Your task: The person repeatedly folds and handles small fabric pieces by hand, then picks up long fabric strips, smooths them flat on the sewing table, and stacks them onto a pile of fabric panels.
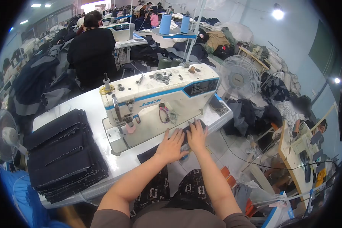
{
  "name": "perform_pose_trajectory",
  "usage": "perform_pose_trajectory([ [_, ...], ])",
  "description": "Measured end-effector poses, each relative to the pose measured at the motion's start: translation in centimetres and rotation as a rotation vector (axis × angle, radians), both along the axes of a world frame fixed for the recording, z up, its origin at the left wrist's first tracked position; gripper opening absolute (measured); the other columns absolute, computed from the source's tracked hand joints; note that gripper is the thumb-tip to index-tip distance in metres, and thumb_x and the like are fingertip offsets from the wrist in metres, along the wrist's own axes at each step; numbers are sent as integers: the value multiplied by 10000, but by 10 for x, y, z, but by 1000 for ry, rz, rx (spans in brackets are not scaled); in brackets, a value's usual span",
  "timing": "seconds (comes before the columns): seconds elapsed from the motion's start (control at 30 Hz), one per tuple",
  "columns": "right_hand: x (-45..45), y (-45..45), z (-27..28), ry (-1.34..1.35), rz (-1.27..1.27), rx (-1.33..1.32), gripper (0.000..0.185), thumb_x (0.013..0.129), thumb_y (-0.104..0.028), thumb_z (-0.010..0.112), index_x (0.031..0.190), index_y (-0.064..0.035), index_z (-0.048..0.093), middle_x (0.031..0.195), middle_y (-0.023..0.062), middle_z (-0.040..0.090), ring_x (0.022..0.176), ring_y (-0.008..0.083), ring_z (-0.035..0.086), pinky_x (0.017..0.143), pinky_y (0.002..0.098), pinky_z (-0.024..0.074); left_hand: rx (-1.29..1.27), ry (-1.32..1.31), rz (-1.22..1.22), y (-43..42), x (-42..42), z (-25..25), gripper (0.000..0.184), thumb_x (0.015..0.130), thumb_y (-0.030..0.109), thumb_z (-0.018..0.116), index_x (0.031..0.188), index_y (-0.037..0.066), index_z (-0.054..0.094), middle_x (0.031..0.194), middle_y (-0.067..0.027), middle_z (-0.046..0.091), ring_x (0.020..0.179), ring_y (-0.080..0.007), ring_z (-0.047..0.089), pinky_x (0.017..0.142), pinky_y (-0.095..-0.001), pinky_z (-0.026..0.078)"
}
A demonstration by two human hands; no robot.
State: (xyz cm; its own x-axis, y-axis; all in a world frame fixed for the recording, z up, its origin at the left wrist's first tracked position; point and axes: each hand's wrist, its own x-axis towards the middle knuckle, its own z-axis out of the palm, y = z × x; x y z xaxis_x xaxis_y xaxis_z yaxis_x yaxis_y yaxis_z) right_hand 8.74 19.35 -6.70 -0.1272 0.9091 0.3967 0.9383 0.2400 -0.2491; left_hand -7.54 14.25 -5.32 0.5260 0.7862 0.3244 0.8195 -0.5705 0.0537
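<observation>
My left hand (171,145) lies flat with its fingers spread on a strip of dark fabric (147,154) at the front edge of the sewing table. Beside it, my right hand (196,136) presses the same strip with outstretched fingers, close to the strip's right end. Just behind both hands stands a white and blue sewing machine (155,99); its needle area (126,129) is to the left of my hands, apart from the strip. A tall stack of dark denim pieces (66,152) with frayed edges rests on the table's left side.
Fans stand at the right (239,77) and far left (4,135). Blue thread cones (165,24) sit on a stand behind the machine. Ahead, a person in black (92,53) sits among heaps of dark fabric. Wooden boards (288,163) lean at the right.
</observation>
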Motion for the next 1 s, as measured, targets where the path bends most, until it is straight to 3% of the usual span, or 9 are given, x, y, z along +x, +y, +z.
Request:
perform_pose_trajectory([
  [0.17, 11, 2, 0, 0, -12, -160, 594, 896, -432, 484, 1403, -138, 392, 1487, 103, 318, 1407, 257, 215, 1102, 580, 98, -55, -42, -16, -4, -10, -2, 761, 881, 568, 433, 1388, 6, 360, 1440, -165, 368, 1367, -297, 290, 1110, -552, 150],
  [0.27, 13, 5, 6, 24, -13, -293, 709, 856, -537, 489, 1433, -149, 347, 1519, 90, 260, 1431, 237, 144, 1108, 580, 52, -8, -64, -30, -25, -33, 0, 742, 872, 543, 472, 1376, 6, 382, 1421, -162, 392, 1349, -305, 313, 1101, -551, 178],
  [0.47, 5, 4, 19, -24, 25, -443, 834, 792, -626, 524, 1458, -179, 297, 1544, 69, 199, 1439, 222, 109, 1093, 621, 9, -67, -60, 39, -64, -75, 6, 738, 868, 537, 488, 1369, 5, 386, 1418, -152, 397, 1345, -325, 314, 1101, -558, 175],
  [0.63, 6, 6, 13, -40, 32, -426, 839, 791, -628, 524, 1464, -189, 281, 1548, 61, 186, 1440, 226, 107, 1076, 649, 7, -110, -74, 51, -74, -87, 21, 723, 862, 525, 506, 1351, 1, 407, 1398, -164, 413, 1344, -353, 302, 1094, -580, 168],
  [0.7, 5, 5, 11, -48, 39, -433, 837, 795, -628, 520, 1466, -191, 275, 1549, 60, 183, 1440, 228, 106, 1071, 657, 10, -351, -30, 128, -67, -75, 40, 716, 857, 521, 519, 1325, -13, 429, 1383, -186, 420, 1346, -357, 298, 1089, -592, 164],
  [0.83, 4, 4, 16, -77, 57, -432, 769, 838, -585, 488, 1470, -209, 263, 1552, 59, 169, 1442, 224, 93, 1049, 687, 24, -74, -199, 84, -16, -19, 23, 746, 853, 537, 509, 1329, -30, 422, 1397, -195, 405, 1361, -332, 288, 1103, -562, 156],
  [0.93, 8, 10, 8, -89, 28, -429, 672, 889, -513, 450, 1470, -236, 259, 1554, 50, 165, 1439, 223, 105, 1054, 680, 37, -183, -169, 144, 2, 9, 5, 761, 863, 549, 476, 1357, -23, 395, 1415, -191, 387, 1366, -321, 283, 1107, -548, 158],
  [1.0, 9, 11, 8, -82, 45, -430, 655, 899, -499, 438, 1471, -236, 258, 1554, 45, 163, 1440, 221, 102, 1055, 678, 36, -121, -158, 148, -6, -1, -5, 764, 869, 553, 460, 1367, -21, 382, 1422, -188, 380, 1366, -319, 283, 1108, -546, 158],
])
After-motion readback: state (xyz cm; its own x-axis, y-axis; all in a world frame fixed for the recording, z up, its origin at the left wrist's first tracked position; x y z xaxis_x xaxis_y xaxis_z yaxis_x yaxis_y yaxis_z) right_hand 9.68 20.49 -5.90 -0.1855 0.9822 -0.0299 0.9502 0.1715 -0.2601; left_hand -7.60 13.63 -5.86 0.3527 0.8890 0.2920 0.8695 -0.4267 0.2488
